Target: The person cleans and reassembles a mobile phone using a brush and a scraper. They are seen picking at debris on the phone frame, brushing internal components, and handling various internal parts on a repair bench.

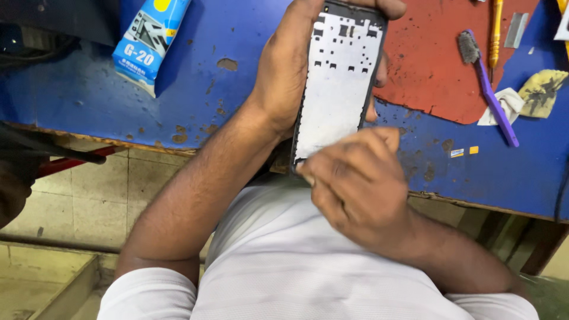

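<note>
Left hand (290, 65) grips bare silver phone frame (338, 77); right hand (355, 184) pinches its bottom edge

head cam | looks steeply down | close on hands (332, 130) | 1 view

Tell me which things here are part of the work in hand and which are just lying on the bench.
In hand:
- phone frame, gripped by the left hand
- right hand, fingertips at the frame's lower corner

Lying about:
- blue glue tube
- purple brush
- yellow-handled tool
- stained cloth
- red mat
</note>
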